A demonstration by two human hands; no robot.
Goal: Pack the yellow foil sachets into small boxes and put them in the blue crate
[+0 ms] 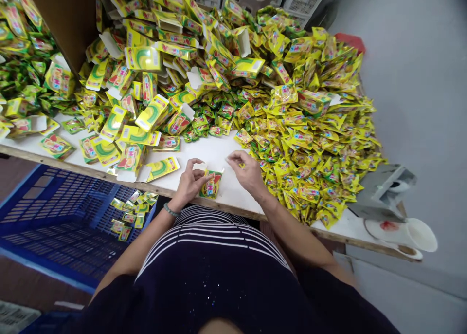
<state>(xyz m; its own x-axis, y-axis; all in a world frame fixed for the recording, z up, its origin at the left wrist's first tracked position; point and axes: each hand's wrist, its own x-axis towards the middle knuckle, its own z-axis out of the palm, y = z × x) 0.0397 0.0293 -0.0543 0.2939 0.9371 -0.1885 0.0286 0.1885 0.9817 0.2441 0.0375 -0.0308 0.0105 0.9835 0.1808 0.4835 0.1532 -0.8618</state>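
Note:
My left hand (pixel 189 182) grips a small yellow and green box (pixel 211 184) by its left side, close to the table's front edge. White flaps stick up at the top of that box. To its right, my right hand (pixel 247 172) is raised a little over the white table (pixel 233 196), thumb and fingers pinched together; whether anything small is between them cannot be made out. Printed boxes (pixel 143 58) with open flaps are heaped at the left and back. A large pile of yellow sachets (pixel 299 144) lies beside my right hand.
Below the table at the left stands a blue crate (pixel 62 227) with several small packs in it. A grey metal device (pixel 381 193) and a white scoop-like container (pixel 421 234) are at the table's right end. A brown cardboard panel (pixel 60 17) rises at the back left.

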